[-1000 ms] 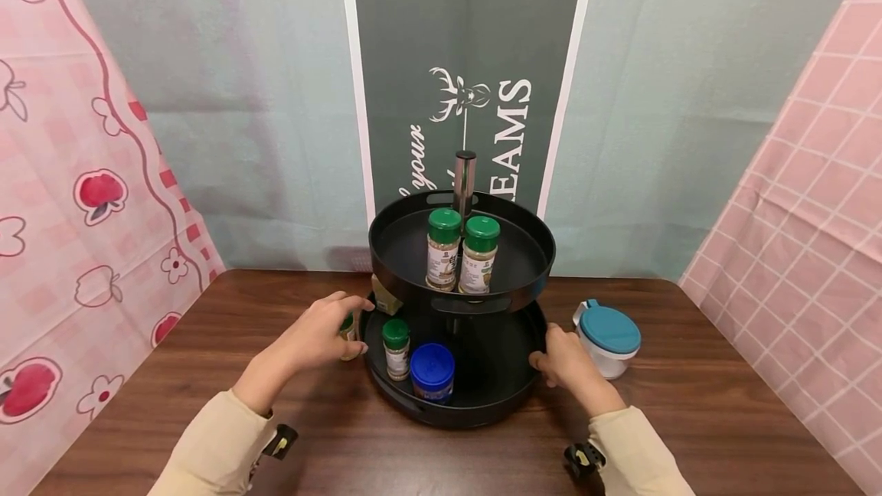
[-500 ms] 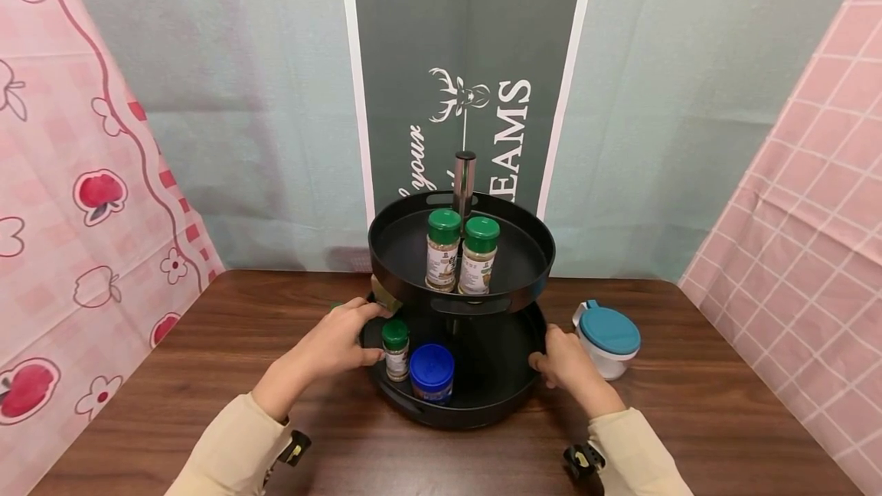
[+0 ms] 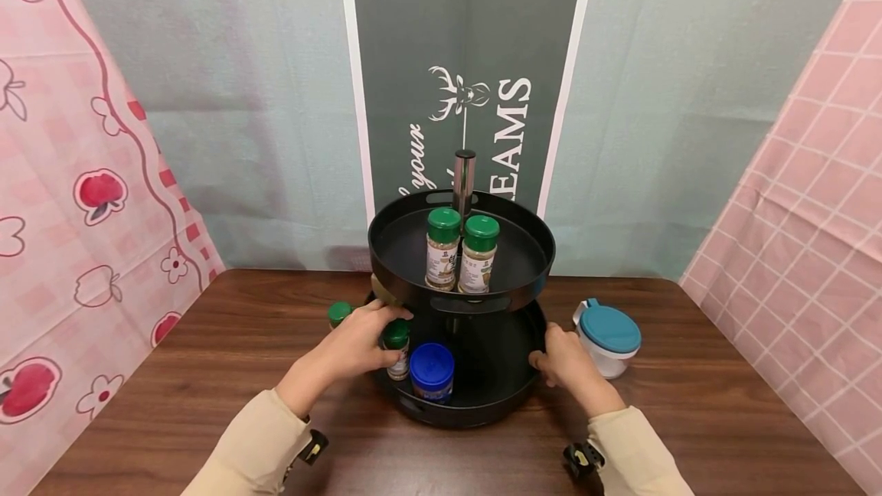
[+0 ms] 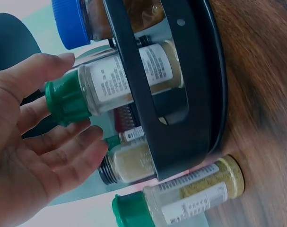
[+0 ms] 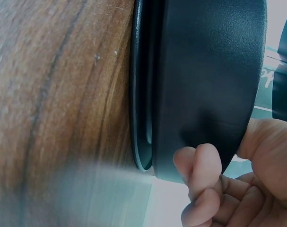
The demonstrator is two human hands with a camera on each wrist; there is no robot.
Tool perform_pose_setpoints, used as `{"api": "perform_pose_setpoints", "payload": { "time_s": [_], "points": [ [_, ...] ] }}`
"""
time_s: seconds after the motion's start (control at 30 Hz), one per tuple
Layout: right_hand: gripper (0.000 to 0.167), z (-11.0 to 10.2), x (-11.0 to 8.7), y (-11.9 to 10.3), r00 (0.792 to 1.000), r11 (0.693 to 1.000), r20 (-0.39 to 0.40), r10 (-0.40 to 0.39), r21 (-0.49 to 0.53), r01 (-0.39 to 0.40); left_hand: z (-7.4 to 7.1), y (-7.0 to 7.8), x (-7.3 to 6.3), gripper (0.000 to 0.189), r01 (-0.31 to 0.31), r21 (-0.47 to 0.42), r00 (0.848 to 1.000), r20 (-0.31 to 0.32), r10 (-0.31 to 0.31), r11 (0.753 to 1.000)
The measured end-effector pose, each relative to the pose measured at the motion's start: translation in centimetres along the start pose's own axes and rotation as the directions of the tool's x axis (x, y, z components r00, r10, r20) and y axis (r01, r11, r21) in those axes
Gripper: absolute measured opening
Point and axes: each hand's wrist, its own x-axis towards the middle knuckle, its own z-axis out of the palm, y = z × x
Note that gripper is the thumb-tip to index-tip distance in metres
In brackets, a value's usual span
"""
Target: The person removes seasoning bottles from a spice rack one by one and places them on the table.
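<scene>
- at a brown wooden desk (image 3: pixel 241 327), a person in pale sleeves works at a two-tiered black stand, one hand to each side of its lower tray (image 3: pixel 485 362).
- the left hand (image 3: pixel 354 339) reaches over the tray's wall, thumb and fingers spread loosely about a small green-capped bottle (image 4: pixel 110 85); no firm hold shows, and whether skin meets cap is hard to tell. coming from above, it seems, spares the fingers the tray wall.
- that bottle stands upright in the lower tray at the person's left, just beside a blue-lidded jar (image 3: pixel 432 370), near the front edge, where both are probably easy to get at.
- the right hand (image 3: pixel 572 358) grips the opposite rim, thumb inside and fingers curled against the outer wall, likely to steady the stand.
- overhead, two green-capped shakers (image 3: pixel 443 251) (image 3: pixel 477 257) stand side by side in the upper tray (image 3: pixel 400 243), by the metal post (image 3: pixel 465 178), a spot that probably helps balance.
- on the desk, outside the tray, another green-capped bottle (image 4: pixel 186 198) stands to the left; a teal-lidded pot (image 3: pixel 609 335) sits just beyond the right hand.
</scene>
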Motion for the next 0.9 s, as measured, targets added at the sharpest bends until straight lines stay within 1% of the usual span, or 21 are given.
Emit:
{"api": "perform_pose_setpoints", "payload": {
  "time_s": [0.23, 0.43, 0.67, 0.9],
  "points": [
    [0.055, 0.03, -0.04, 0.09, 1.0, 1.0, -0.012, -0.012, 0.005, 0.012, 0.59, 0.11, 0.61, 0.045, -0.022, -0.02, 0.999, 0.032, 0.022, 1.0],
    [0.053, 0.03, -0.08, 0.1, 0.999, 1.0, -0.023, -0.025, 0.008, 0.025, 0.92, -0.1, 0.7, 0.036, -0.037, -0.012, 0.999, 0.022, 0.037, 0.999],
    [0.059, 0.06, -0.06, 0.07, 1.0, 1.0, -0.016, -0.018, 0.013, 0.018, 0.75, -0.05, 0.64, 0.035, -0.059, -0.022, 0.998, 0.013, 0.06, 0.998],
    [0.059, 0.01, 0.0, 0.08, 1.0, 1.0, -0.007, -0.012, 0.014, 0.013, 0.67, 0.09, 0.65, 0.036, -0.053, -0.016, 0.998, 0.014, 0.053, 0.998]
  ]
}}
